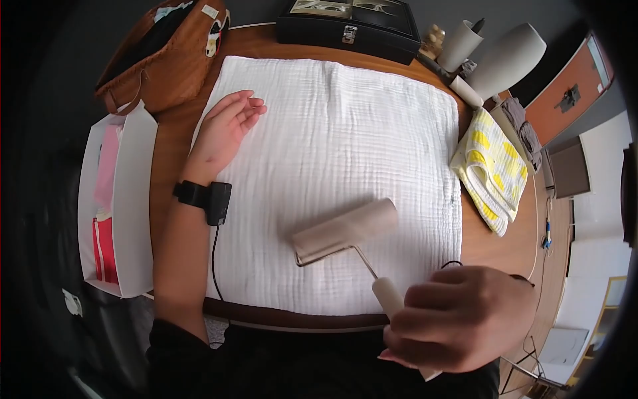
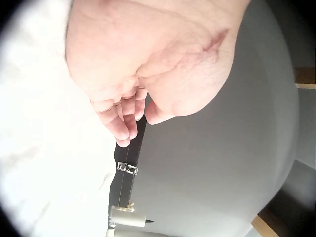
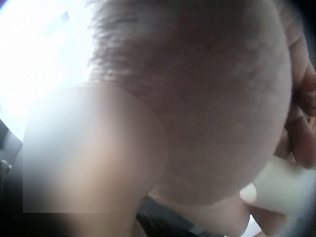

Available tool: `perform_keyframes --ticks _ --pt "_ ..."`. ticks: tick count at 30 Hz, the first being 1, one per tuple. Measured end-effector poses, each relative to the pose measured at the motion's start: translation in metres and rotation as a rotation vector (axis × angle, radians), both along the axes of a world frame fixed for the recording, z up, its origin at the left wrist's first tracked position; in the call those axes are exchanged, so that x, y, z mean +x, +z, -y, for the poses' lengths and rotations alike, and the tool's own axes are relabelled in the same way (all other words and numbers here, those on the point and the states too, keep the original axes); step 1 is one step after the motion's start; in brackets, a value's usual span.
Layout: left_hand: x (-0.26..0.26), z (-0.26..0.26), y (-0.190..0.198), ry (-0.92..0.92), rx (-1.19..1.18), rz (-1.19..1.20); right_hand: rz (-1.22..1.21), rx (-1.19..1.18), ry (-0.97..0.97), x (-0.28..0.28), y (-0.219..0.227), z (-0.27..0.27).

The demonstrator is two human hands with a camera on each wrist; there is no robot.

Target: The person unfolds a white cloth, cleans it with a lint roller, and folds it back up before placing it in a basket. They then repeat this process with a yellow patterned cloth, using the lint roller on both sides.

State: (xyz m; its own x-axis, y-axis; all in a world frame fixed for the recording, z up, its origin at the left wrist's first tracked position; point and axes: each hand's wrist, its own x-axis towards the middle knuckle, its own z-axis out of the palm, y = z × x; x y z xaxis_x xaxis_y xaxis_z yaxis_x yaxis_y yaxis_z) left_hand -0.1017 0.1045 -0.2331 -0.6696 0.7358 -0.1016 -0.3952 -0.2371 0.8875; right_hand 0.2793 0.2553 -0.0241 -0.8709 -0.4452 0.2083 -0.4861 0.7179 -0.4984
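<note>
A white crinkled cloth (image 1: 372,139) lies spread over the wooden table. My right hand (image 1: 465,319) grips the pale handle (image 1: 387,297) of a lint roller (image 1: 345,231), whose greyish cylinder is over the lower middle of the cloth, slanting up to the right. In the right wrist view the fingers curl round that handle (image 3: 284,190). My left hand (image 1: 229,126) is at the cloth's upper left, fingers loosely bent and holding nothing. The left wrist view shows the palm (image 2: 158,54) of this hand beside the cloth's white surface (image 2: 44,128).
A brown bag (image 1: 166,66) and a white box (image 1: 136,206) with pink and red items stand left. Behind the cloth is a black glass-lidded case (image 1: 345,33). A white vase (image 1: 512,60), a white cup (image 1: 460,46) and a folded yellow-patterned cloth (image 1: 492,166) are on the right.
</note>
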Motion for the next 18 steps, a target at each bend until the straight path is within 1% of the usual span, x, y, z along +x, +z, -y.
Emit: perform_keyframes --ticks 1,3,5,8,10,11,12,14,15,16,18 --pt "0.000 0.000 0.000 0.003 -0.001 0.004 0.009 0.011 0.012 0.001 0.002 0.004" --pt "-0.001 0.000 0.000 0.008 -0.003 0.009 0.016 0.122 0.011 -0.004 0.013 0.010" --pt "-0.001 0.000 0.000 0.008 0.019 0.042 -0.030 0.073 -0.098 -0.004 0.001 0.011" --pt "-0.001 0.000 0.000 0.017 0.044 0.084 -0.105 0.141 -0.263 -0.016 -0.012 0.011" --pt "-0.006 0.003 -0.004 0.006 0.070 0.141 -0.101 0.198 -0.348 -0.036 -0.021 0.002" --pt "-0.014 0.005 -0.009 -0.010 0.090 0.185 -0.058 0.208 -0.377 -0.048 -0.024 -0.006" --pt "-0.019 0.006 -0.011 -0.028 0.109 0.228 -0.089 0.175 -0.398 -0.061 -0.036 -0.017" --pt "-0.014 0.003 -0.006 0.033 0.090 0.246 -0.219 0.187 -0.465 -0.085 -0.059 -0.036" --pt "-0.012 0.002 -0.003 0.063 0.080 0.254 -0.238 0.187 -0.479 -0.095 -0.073 -0.046" --pt "-0.013 0.002 -0.004 0.055 0.085 0.251 -0.258 0.187 -0.494 -0.104 -0.088 -0.057" --pt "-0.014 0.002 -0.007 0.040 0.091 0.248 -0.290 0.224 -0.503 -0.112 -0.102 -0.070"
